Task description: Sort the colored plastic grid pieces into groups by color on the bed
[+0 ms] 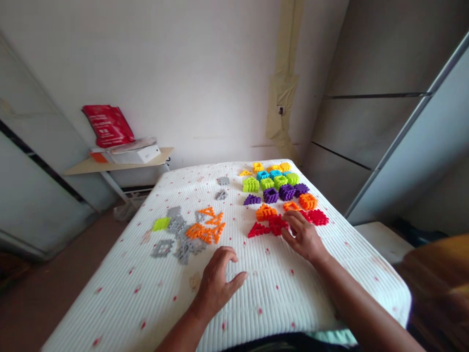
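Fingers apart on the left hand (217, 277), near-left of the red pieces (276, 224); right hand (305, 238) is at them, can't tell if gripping. Looks like arranging; next probably needs a light pinch.

White ribbed cover (252, 293), red-flecked. Left: grey pieces (177, 225), orange triangles (200, 232), lime square (160, 224). Right: coloured blocks (287, 192) in rows, yellow farthest, red nearest.

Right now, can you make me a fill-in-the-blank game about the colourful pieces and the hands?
The right hand is at the ____ blocks.
Between the green row and the orange row is a ____ row.
Nearest the green square on the left are ____ pieces.
The left hand holds ____.

Missing words: red, purple, gray, nothing.
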The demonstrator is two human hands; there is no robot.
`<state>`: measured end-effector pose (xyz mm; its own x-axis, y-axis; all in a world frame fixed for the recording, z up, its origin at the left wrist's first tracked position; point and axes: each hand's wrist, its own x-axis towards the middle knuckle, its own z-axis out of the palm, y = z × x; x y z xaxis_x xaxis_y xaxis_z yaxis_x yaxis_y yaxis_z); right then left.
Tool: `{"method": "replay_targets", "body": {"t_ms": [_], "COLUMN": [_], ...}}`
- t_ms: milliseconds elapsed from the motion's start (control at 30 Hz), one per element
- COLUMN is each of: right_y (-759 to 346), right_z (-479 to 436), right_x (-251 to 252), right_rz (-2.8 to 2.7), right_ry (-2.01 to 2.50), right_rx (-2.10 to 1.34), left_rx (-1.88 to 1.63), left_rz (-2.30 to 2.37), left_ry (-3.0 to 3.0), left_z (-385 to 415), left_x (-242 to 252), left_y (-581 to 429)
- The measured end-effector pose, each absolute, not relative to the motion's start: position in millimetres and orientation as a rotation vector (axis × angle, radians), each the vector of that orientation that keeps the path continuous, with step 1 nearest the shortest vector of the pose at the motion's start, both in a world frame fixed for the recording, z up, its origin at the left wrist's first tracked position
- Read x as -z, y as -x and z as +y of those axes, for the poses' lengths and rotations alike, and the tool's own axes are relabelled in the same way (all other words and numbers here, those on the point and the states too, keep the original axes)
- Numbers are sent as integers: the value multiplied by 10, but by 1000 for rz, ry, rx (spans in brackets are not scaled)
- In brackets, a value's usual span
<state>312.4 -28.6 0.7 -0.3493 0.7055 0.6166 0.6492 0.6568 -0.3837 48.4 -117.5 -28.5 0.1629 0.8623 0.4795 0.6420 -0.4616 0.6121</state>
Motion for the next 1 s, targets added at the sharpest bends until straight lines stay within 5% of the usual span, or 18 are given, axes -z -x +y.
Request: {"method": "replay_targets", "body": {"t_ms": [400, 1000], "right_y": [-2841, -2746], "right_z": [-614, -577], "right_x": [128, 244], "right_rz": [-2569, -2703], "right_ry": [651, 615], "right_rx": [-73, -64], "left_rx": [-1443, -433], "left_rz": [1991, 2408], "left_ry": [-2137, -2217], "left_z": [-900, -159], "left_x": [282, 43], "left_y": [-52, 4]}}
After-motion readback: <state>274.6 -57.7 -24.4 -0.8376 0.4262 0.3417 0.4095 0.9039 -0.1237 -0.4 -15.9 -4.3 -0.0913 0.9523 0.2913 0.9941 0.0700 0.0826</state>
